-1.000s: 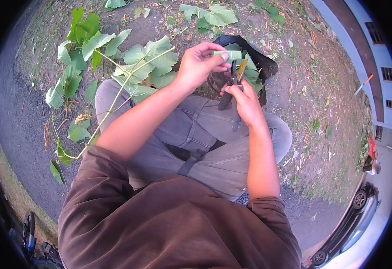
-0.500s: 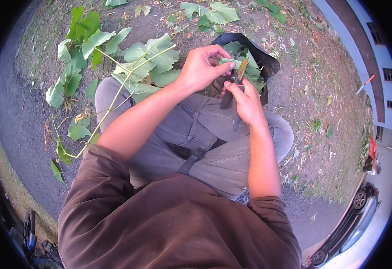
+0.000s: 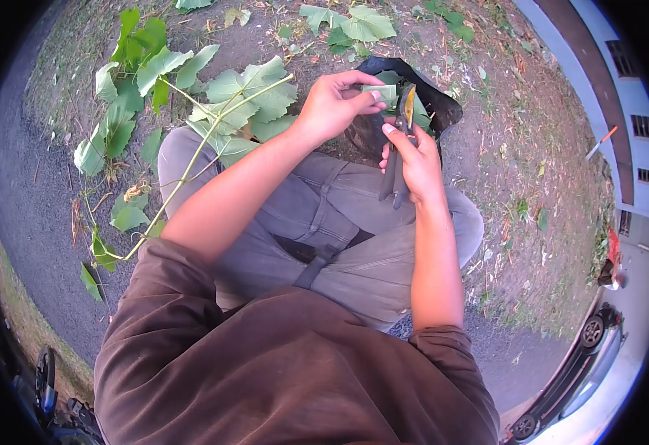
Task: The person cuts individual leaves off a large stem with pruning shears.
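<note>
My left hand (image 3: 337,110) pinches a piece of green leaf (image 3: 381,93) between thumb and fingers, over the mouth of a black bag (image 3: 447,111). In my right hand (image 3: 418,165) is a pair of pruning shears (image 3: 392,180), its dark handles pointing back at my lap. The shears' blades, with a yellow patch on one side, point up beside the leaf piece. More green leaves lie inside the bag, partly hidden behind my hands and the shears.
A long vine stem (image 3: 191,165) with broad leaves (image 3: 267,100) lies across my left knee and forearm side. Loose leaves (image 3: 367,24) are scattered on the bare soil ahead. Asphalt (image 3: 28,185) runs along the left; a parked car (image 3: 573,378) stands far right.
The shears have moved slightly right with my right hand, and their handles have come closer together. The leaf piece in my left hand now shows flatter, a little apart from the blades.
</note>
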Tool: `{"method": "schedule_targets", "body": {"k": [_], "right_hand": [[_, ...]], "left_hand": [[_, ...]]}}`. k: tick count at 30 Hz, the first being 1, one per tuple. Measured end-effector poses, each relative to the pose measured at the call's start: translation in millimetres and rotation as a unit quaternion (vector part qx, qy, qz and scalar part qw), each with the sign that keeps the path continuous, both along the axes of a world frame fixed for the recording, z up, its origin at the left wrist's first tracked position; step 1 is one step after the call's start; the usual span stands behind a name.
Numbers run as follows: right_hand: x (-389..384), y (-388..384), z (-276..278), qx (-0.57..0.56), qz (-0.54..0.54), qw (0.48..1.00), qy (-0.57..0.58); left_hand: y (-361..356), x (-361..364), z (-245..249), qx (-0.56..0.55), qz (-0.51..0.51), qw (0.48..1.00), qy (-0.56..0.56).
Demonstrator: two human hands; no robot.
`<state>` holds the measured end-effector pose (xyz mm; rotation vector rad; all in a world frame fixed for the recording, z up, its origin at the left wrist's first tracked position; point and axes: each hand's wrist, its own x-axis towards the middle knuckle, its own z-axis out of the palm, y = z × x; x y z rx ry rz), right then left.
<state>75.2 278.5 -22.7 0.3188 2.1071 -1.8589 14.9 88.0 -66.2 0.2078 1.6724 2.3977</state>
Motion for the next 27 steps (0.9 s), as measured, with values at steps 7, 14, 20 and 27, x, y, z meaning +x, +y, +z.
{"method": "schedule_targets", "body": {"k": [7,14,20,27], "right_hand": [[0.2,0.6,-12.2,-0.079,0.016,0.997,-0.008],[3.3,-1.4,-8.0,-0.01,0.066,0.998,0.007],[3.2,0.3,-8.1,0.005,0.103,0.994,0.042],[5.4,-0.2,-10.5,0.056,0.116,0.989,0.068]], "left_hand": [[-6.8,-1.2,4.7,0.056,0.026,0.997,-0.044],[-4.2,1.6,-2.8,0.098,0.029,0.991,-0.083],[-3.7,4.1,3.0,0.19,-0.009,0.974,-0.12],[0.2,6.4,0.6,0.082,0.024,0.994,-0.069]]}}
